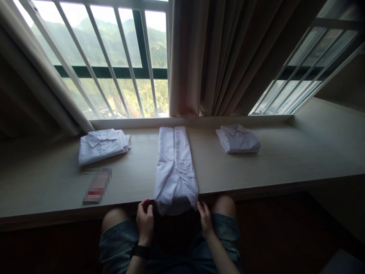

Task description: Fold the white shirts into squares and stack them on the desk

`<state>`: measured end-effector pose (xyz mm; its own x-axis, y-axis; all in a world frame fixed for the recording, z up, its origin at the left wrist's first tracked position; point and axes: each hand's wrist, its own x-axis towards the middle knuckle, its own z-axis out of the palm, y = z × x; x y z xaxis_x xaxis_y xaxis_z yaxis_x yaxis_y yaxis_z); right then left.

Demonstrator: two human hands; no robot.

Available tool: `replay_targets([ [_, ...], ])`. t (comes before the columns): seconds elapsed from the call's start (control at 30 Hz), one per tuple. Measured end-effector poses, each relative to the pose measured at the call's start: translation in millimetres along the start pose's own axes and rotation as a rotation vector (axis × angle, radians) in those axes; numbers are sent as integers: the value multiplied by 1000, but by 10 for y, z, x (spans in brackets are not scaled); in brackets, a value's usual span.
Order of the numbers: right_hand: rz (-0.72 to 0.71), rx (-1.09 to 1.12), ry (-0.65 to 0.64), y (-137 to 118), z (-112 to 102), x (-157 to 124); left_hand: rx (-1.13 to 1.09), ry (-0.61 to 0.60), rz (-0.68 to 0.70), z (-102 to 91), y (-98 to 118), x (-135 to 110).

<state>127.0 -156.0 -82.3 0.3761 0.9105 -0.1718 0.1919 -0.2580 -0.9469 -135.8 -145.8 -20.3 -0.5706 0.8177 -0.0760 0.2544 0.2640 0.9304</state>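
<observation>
A long, narrow folded white shirt (pixel 175 167) lies in the middle of the pale ledge, with its lower end hanging over the front edge. Just left of that lower end is my left hand (pixel 145 219), its fingers loosely bent and the thumb apart from them. My right hand (pixel 205 219) reaches to the shirt's lower right corner. Its fingertips meet the cloth there, the fingers loosely stretched. Two more white shirts are folded into compact bundles: one (pixel 102 146) to the left with its collar up top, another (pixel 238 139) to the right.
The pale ledge (pixel 137 179) runs along a barred window (pixel 111 61) with grey curtains (pixel 185 57). A blurred-out flat item (pixel 97 186) with a red patch lies at the front left. My knees (pixel 225 207) are close to the ledge's front edge.
</observation>
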Motion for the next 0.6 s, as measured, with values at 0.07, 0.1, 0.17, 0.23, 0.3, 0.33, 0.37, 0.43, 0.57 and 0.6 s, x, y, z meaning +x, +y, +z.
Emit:
replay_targets([
  [0.07,30,146,-69,-37,6,72,-43,-81,-49,6,-128,-59],
  [0.1,46,207,-112,-62,-1,91,-86,-121,-89,33,-159,-65],
  [0.17,77,269,-203,-114,-34,89,-200,-210,-184,93,-181,-57],
  [0.23,89,285,-264,-164,-80,50,-265,-340,-241,121,-176,-60],
  [0.3,82,307,-301,-214,-123,-2,-269,-495,-270,103,-166,-96],
  [0.33,79,323,-321,-236,-137,-25,-270,-559,-289,83,-159,-128],
  [0.37,78,334,-340,-255,-147,-44,-284,-602,-314,60,-151,-165],
  [0.43,81,322,-345,-279,-147,-66,-354,-630,-374,18,-125,-244],
  [0.57,71,238,-291,-305,-121,-66,-533,-590,-441,-24,-48,-377],
  [0.6,51,199,-296,-323,-122,-69,-559,-588,-450,-29,-33,-402],
])
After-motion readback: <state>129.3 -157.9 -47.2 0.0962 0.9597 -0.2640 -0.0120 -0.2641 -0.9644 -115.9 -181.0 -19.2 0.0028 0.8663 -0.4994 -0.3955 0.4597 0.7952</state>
